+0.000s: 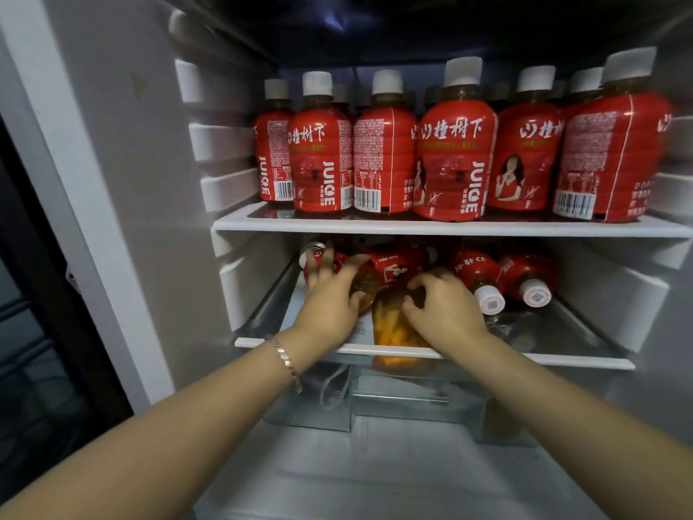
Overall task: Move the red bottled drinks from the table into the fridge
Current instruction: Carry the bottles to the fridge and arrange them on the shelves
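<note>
Several red juice bottles [453,159] with white caps stand upright on the fridge's upper shelf [412,227]. More red bottles [478,273] lie on their sides on the lower glass shelf [562,360], two with caps towards me. My left hand [330,298] holds a lying red bottle [363,285] by its amber base, fingers spread over it and thumb under it. My right hand [444,307] is curled round the top end of a clear jar [393,332] of yellow-orange pieces at the shelf's front.
The fridge's white left wall [150,219] has shelf ribs. A clear drawer [405,399] sits under the lower shelf, with a bare white floor below it. The dark door frame [45,294] stands at the left. Crumpled clear plastic [513,324] lies on the shelf's right side.
</note>
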Motion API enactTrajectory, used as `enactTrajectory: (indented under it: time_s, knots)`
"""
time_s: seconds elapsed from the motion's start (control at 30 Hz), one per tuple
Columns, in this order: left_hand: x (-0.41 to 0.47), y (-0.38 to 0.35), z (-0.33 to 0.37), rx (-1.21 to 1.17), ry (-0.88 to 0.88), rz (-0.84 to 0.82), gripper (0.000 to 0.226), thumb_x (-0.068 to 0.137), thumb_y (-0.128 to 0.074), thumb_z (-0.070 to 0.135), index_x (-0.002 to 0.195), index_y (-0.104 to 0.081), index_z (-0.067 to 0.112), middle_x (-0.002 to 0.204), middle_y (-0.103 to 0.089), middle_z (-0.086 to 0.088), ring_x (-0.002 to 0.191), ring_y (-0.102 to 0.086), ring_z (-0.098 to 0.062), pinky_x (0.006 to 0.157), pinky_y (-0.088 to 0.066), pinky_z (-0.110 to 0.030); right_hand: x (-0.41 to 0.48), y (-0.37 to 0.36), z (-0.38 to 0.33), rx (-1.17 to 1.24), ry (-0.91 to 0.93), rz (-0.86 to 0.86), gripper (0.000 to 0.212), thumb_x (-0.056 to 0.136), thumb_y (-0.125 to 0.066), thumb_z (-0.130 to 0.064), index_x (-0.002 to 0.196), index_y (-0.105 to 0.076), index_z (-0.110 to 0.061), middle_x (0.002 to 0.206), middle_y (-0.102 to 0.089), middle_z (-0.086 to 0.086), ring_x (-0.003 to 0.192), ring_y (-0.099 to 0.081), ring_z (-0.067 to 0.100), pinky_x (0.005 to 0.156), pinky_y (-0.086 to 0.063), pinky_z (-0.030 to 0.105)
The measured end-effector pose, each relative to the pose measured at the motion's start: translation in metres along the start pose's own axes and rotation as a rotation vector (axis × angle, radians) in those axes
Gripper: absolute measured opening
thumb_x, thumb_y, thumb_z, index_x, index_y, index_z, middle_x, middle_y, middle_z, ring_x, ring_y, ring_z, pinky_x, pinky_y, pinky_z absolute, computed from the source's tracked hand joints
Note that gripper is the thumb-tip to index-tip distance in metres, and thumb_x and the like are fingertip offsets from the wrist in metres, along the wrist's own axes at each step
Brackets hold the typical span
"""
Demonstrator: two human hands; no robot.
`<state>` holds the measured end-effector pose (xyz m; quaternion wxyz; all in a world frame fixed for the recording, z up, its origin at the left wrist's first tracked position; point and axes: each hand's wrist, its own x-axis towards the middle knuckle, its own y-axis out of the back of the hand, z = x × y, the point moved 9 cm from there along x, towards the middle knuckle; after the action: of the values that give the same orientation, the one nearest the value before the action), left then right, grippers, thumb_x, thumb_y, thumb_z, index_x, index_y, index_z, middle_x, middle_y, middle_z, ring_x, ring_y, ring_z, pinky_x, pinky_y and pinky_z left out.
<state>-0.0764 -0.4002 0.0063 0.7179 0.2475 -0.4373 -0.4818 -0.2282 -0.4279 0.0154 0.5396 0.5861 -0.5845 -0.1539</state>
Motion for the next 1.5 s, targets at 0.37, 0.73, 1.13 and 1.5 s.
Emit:
enactTrajectory:
  time_s: [0.37, 0.73, 1.13, 1.5]
  knots:
    - [-0.022, 0.033, -0.009, 0.149, 0.214, -0.069, 0.069, 0.092, -0.052, 0.024, 0.148, -0.014, 0.011, 0.152, -0.006, -0.021, 0.141, -0.008, -0.038, 0.115, -0.018, -0.040, -0.013, -0.001, -0.029, -0.006, 0.084, -0.110, 0.018, 0.087, -0.050, -0.019, 0.096, -0.065, -0.016, 0.104, -0.063, 0.005, 0.095, -0.058, 0.026, 0.075, -0.049, 0.034]
    - [-0.195, 0.067, -0.051, 0.091, 0.706, -0.327, 0.022, 0.090, -0.048, 0.016, 0.071, -0.054, 0.007, 0.060, -0.058, -0.006, 0.045, -0.053, -0.017, 0.039, -0.043, -0.019, -0.104, -0.032, -0.169, -0.027, 0.704, -0.530, 0.019, 0.084, -0.053, -0.030, 0.095, -0.067, -0.024, 0.095, -0.066, 0.001, 0.090, -0.061, 0.024, 0.067, -0.043, 0.029]
    - [-0.531, 0.169, -0.074, 0.221, 1.366, 0.124, 0.022, 0.090, -0.047, 0.023, 0.074, -0.052, 0.009, 0.070, -0.058, -0.005, 0.057, -0.055, -0.018, 0.056, -0.044, -0.024, -0.388, -0.064, -0.317, -0.115, 1.348, -1.032, 0.023, 0.090, -0.052, -0.025, 0.110, -0.062, -0.017, 0.106, -0.061, 0.000, 0.094, -0.058, 0.021, 0.077, -0.050, 0.033]
    - [-0.951, 0.185, 0.162, 0.310, 1.971, 0.680, 0.016, 0.091, -0.047, 0.023, 0.096, -0.056, 0.010, 0.102, -0.064, -0.011, 0.090, -0.062, -0.028, 0.078, -0.052, -0.034, -0.794, 0.106, -0.353, -0.016, 2.064, -0.958, 0.030, 0.089, -0.051, -0.027, 0.115, -0.062, -0.016, 0.116, -0.063, 0.006, 0.106, -0.058, 0.026, 0.086, -0.047, 0.033]
